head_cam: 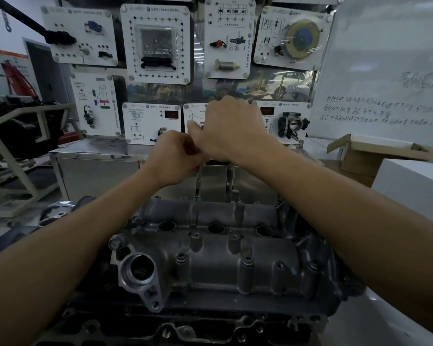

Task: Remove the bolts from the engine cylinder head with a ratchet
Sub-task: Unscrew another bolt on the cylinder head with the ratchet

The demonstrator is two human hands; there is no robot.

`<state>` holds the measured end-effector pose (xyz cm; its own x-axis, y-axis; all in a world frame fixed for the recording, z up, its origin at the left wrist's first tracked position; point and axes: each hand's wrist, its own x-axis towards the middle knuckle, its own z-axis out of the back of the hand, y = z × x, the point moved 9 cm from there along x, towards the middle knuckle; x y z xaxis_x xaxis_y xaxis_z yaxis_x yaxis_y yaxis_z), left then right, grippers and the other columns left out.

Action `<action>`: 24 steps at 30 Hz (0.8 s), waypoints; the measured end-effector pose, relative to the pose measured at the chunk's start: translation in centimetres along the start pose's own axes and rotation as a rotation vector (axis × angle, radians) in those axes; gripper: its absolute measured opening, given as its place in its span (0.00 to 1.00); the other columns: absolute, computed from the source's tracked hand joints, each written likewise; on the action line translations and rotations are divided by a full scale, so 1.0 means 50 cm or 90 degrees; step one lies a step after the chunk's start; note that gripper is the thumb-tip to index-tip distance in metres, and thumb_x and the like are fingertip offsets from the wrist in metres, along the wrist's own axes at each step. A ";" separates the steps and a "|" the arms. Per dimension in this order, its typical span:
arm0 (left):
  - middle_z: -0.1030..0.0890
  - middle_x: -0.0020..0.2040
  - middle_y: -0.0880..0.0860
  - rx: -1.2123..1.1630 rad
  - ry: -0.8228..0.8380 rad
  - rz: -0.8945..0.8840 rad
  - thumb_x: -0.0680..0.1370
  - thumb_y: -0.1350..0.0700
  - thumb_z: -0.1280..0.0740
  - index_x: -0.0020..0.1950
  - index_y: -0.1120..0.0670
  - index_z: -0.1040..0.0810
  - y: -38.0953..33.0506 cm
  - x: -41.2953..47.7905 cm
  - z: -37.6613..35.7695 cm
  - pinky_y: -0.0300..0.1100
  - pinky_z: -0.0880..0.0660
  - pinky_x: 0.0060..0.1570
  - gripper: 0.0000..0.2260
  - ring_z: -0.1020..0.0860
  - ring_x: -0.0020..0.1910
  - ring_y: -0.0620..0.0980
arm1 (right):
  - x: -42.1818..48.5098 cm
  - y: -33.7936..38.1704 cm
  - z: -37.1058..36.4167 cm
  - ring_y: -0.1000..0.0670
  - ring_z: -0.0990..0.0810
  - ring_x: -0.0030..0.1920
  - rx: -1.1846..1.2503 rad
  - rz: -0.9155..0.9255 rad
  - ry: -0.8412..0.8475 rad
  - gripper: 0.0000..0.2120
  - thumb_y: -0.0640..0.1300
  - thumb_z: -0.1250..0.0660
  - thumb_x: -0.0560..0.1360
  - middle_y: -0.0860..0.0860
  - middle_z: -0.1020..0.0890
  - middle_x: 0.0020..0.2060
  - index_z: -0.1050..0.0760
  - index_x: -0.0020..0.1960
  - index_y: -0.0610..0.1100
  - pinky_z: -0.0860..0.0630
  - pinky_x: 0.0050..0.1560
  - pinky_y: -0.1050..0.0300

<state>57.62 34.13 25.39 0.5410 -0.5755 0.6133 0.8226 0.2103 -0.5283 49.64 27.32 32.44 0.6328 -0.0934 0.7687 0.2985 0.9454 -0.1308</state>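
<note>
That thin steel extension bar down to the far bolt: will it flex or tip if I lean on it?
Probably stiff: the thin steel extension bar looks solid and straight. Likely to tip off sideways, being long, narrow and seated only at its tip on the grey cast-metal cylinder head. The left hand grips its top.

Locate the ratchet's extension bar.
In the head view the extension bar stands near upright at centre, gripped by the left hand, reaching down to the far edge of the cylinder head; the right hand holds the ratchet above.
</note>
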 end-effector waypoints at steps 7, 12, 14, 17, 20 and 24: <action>0.16 0.43 0.62 -0.176 0.100 0.042 0.80 0.59 0.31 0.53 0.64 0.21 0.015 -0.007 -0.018 0.54 0.17 0.46 0.08 0.16 0.43 0.59 | -0.019 0.008 -0.096 0.51 0.23 0.42 0.427 0.009 0.259 0.16 0.57 0.37 0.80 0.49 0.21 0.44 0.27 0.55 0.44 0.29 0.43 0.51; 0.14 0.49 0.59 -0.290 0.174 0.092 0.84 0.61 0.39 0.59 0.64 0.22 0.022 -0.012 -0.044 0.44 0.17 0.50 0.10 0.14 0.48 0.55 | -0.019 -0.007 -0.107 0.54 0.24 0.47 0.666 -0.057 0.295 0.09 0.43 0.41 0.83 0.46 0.21 0.60 0.23 0.56 0.43 0.29 0.47 0.58; 0.14 0.45 0.57 -0.258 0.148 0.094 0.83 0.61 0.37 0.56 0.63 0.20 0.026 -0.009 -0.035 0.42 0.17 0.45 0.08 0.14 0.44 0.53 | -0.017 -0.011 -0.103 0.53 0.24 0.50 0.577 -0.038 0.280 0.10 0.44 0.42 0.83 0.50 0.20 0.55 0.23 0.57 0.44 0.28 0.52 0.54; 0.15 0.41 0.58 -0.228 0.093 0.079 0.81 0.61 0.32 0.51 0.65 0.19 0.021 -0.007 -0.018 0.36 0.19 0.36 0.06 0.15 0.37 0.49 | -0.011 -0.004 -0.082 0.48 0.22 0.47 0.363 0.013 0.236 0.14 0.52 0.43 0.82 0.50 0.19 0.45 0.23 0.50 0.45 0.24 0.50 0.48; 0.16 0.38 0.59 -0.140 0.035 0.037 0.77 0.64 0.29 0.45 0.64 0.18 0.010 -0.001 0.002 0.38 0.21 0.31 0.04 0.16 0.33 0.49 | -0.003 0.001 -0.039 0.48 0.28 0.39 0.081 0.025 0.108 0.18 0.61 0.43 0.79 0.54 0.32 0.34 0.31 0.43 0.46 0.34 0.38 0.53; 0.17 0.33 0.56 -0.014 -0.020 0.011 0.74 0.59 0.25 0.37 0.60 0.18 -0.001 -0.001 0.016 0.46 0.21 0.36 0.08 0.19 0.33 0.53 | -0.010 0.013 0.006 0.49 0.34 0.34 -0.001 0.009 -0.020 0.21 0.63 0.42 0.77 0.53 0.40 0.30 0.35 0.38 0.47 0.45 0.30 0.56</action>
<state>57.68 34.79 25.86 0.5603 -0.5468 0.6222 0.8093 0.2015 -0.5517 49.31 28.07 32.15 0.6140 -0.0696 0.7862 0.2907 0.9460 -0.1433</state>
